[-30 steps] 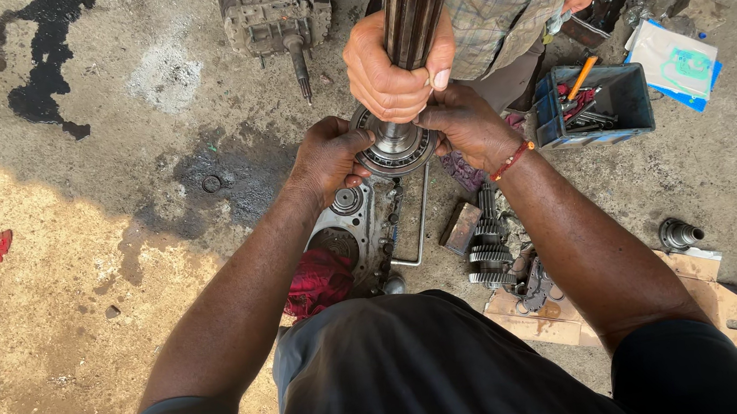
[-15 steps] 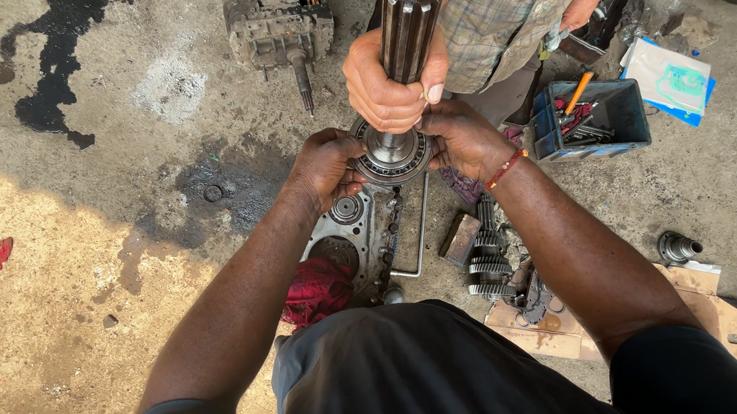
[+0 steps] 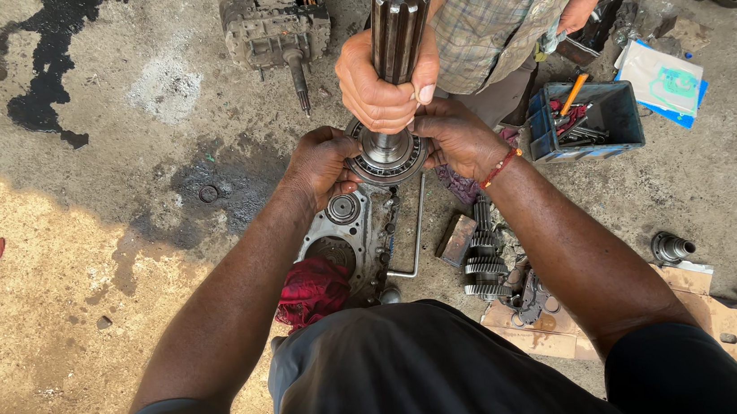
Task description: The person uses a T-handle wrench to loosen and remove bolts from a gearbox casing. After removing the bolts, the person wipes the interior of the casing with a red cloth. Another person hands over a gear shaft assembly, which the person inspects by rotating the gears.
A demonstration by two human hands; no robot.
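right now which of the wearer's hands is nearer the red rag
Left. The left hand grips the bearing above the red rag; the right hand is across the bearing, farther.

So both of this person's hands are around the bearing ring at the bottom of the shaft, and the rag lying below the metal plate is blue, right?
Not quite: the rag is red, not blue, as the head view shows. The rest holds: the left hand and right hand are around the bearing ring at the bottom of the shaft, and the rag lies below the metal plate.
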